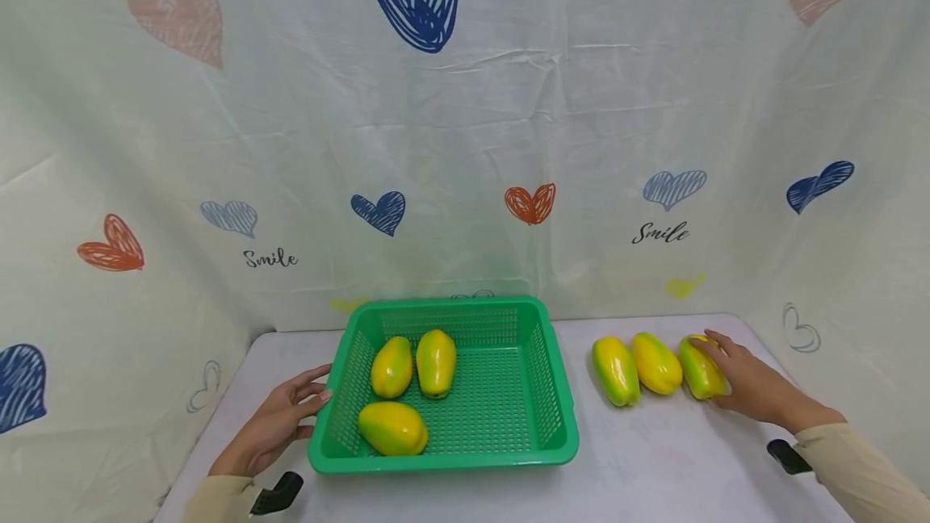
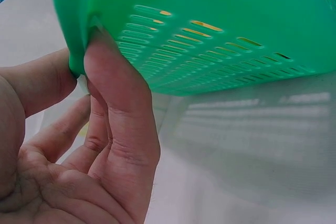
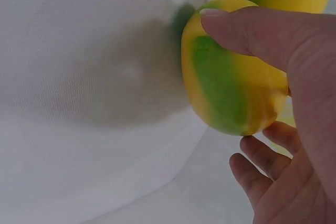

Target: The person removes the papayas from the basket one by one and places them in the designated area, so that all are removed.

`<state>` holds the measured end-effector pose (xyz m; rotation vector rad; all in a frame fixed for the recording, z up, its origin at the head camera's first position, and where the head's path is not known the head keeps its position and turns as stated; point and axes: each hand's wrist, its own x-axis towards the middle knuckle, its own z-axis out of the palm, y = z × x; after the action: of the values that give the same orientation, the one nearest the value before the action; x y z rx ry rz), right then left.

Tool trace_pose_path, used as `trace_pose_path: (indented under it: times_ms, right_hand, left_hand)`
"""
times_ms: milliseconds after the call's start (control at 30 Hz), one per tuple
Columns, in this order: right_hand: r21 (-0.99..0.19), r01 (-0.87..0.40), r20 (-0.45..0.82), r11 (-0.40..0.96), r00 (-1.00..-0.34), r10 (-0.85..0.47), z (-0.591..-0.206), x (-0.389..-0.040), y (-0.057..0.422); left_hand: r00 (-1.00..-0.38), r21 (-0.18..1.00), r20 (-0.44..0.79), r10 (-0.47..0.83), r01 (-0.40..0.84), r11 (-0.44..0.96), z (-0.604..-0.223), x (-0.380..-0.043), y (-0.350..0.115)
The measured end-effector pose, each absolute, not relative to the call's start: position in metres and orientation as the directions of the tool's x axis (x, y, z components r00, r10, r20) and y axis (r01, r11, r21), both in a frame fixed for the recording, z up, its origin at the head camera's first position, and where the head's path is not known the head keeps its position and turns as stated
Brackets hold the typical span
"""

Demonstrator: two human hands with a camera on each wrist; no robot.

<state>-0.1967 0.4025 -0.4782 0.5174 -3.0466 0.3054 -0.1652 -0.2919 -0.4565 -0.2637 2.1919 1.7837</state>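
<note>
At the left side of a green plastic basket [image 1: 443,468], my left hand [image 1: 279,418] pinches the rim between thumb and finger. The left wrist view shows the rim of the basket [image 2: 79,19] between thumb and fingertip, its slotted wall beyond. Off to the right, my right hand [image 1: 751,378] grips the rightmost of three glossy yellow-green fruits, mango- or papaya-like [image 1: 703,370]. Up close, the thumb lies across this fruit [image 3: 220,87], and the other fingers are partly hidden behind it. Inside the basket lie three similar fruits [image 1: 436,363], all toward its left half.
Beside the gripped fruit, two more fruits [image 1: 615,371] [image 1: 656,363] lie in a row on the white-covered table [image 1: 639,466]. A pale curtain [image 1: 465,119] with printed hearts rises behind the table and along both sides. Dark wrist devices [image 1: 278,494] show at both sleeves.
</note>
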Motion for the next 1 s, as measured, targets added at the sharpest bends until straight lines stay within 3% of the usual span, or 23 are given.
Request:
trace_pose_path:
  times_ms: [1000]
  right_hand:
    - [-0.165,-0.331,0.079,0.929,-0.943,-0.322,-0.4794,-0.1987,0.4005]
  left_hand:
    - [-0.944,0.932,-0.318,0.087,-0.295,0.212,-0.4561,-0.1624,-0.2927]
